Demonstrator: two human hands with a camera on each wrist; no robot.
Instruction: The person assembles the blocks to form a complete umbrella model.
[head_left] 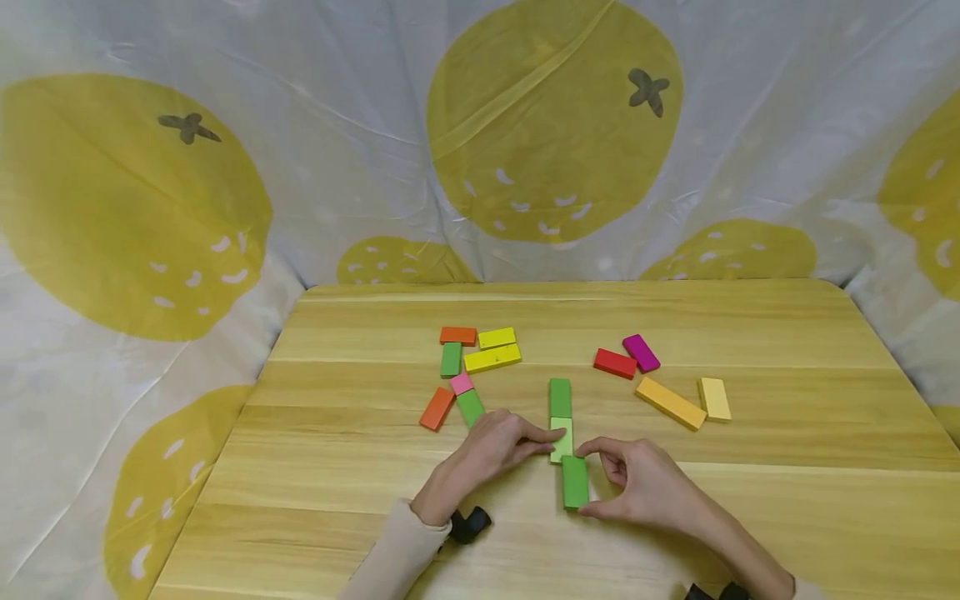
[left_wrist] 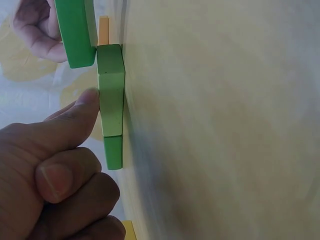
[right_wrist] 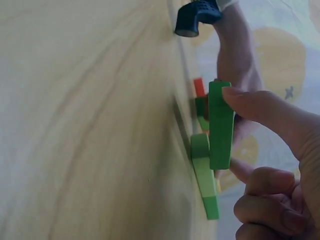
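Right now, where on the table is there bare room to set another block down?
Bare wood runs along the back of the table, behind all blocks, plus the left and right margins and the front corners. The middle is crowded: the left cluster, the green row between the left hand and right hand, and the right cluster.

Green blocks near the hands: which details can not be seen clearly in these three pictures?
- Near green block: head view, right hand hides where its thumb grips.
- Light green block: head view, left hand fingertips cover its left edge.
- Far green block: left wrist view, mostly hidden behind the light one.
- Table: right wrist view, blurred.
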